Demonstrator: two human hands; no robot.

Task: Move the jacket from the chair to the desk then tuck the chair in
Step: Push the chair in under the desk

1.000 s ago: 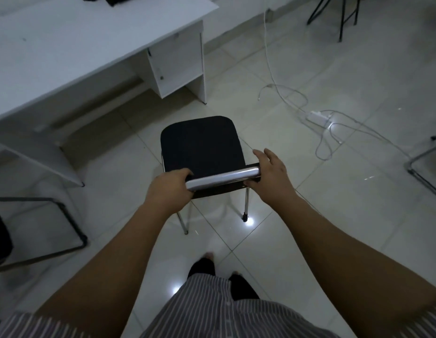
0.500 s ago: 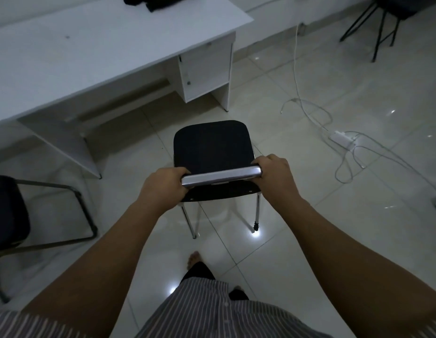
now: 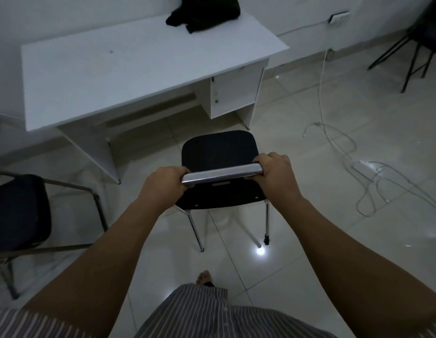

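The black jacket (image 3: 203, 13) lies crumpled on the far right corner of the white desk (image 3: 129, 69). In front of the desk stands the black chair (image 3: 218, 150) with chrome legs, its seat facing the desk's knee space but still outside it. My left hand (image 3: 163, 189) grips the left end of the chair's silver top rail (image 3: 222, 174). My right hand (image 3: 279, 174) grips the right end of the same rail.
A second black chair (image 3: 17, 211) with a metal frame stands at the left. White cables and a power strip (image 3: 360, 165) lie on the tiled floor at the right. A dark stand (image 3: 412, 52) is at the far right. My bare foot (image 3: 204, 276) is behind the chair.
The view has swung so the desk and its knee space now lie straight ahead of the chair. Both hands stay on the rail, and the right hand has closed fully round it.
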